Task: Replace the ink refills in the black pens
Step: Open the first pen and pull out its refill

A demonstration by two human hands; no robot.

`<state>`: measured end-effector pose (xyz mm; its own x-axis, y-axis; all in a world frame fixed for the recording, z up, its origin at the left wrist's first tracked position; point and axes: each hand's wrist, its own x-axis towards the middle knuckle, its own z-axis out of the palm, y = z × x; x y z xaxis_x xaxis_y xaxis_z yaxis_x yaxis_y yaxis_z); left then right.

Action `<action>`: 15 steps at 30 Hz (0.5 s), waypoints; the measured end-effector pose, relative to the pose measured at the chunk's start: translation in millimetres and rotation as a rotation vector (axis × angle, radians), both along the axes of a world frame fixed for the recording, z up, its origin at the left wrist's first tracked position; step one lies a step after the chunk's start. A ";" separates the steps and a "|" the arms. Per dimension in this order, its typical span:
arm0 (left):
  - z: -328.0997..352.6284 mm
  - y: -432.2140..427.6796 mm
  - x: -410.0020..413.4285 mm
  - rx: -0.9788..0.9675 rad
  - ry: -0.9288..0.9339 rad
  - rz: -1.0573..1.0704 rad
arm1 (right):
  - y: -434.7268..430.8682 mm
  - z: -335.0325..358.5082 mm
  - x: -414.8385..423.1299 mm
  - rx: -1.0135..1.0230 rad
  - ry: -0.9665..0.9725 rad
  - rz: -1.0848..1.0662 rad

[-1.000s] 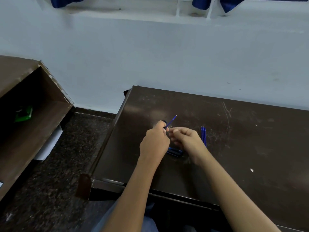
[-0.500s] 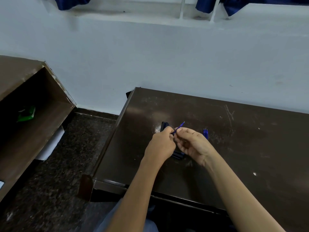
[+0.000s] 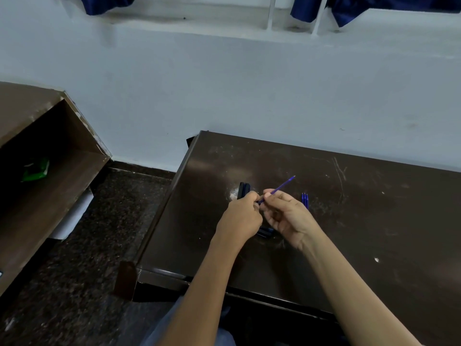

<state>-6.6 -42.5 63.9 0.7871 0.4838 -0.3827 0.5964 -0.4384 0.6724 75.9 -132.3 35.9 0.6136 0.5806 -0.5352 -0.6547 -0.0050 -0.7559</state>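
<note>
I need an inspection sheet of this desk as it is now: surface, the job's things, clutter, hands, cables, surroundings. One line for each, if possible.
Surface: dark brown table, scratched, with white specks.
Job's things: blue refill held between both hands, tip pointing up-right; spare blue refills lying right of the hands; black pens lying beyond the left hand; further dark pens partly hidden beneath the hands.
Clutter: nothing seen.
Hands: left hand curled round the refill's lower end; right hand pinches it just above.
Cables: nothing seen.
Surroundings: white wall; brown shelf unit at left holding a green item; blue cloth above.
</note>
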 end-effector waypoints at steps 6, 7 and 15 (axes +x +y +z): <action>4.8 -1.5 0.5 -0.020 -0.051 0.045 | -20.1 -1.0 31.9 0.090 -0.032 -0.323; 5.4 -1.1 0.6 -0.006 -0.059 0.049 | -23.1 -1.1 35.5 -0.003 -0.170 -0.275; 4.5 -0.3 0.7 0.035 -0.062 0.038 | 32.8 -21.3 84.1 -0.724 -1.206 0.307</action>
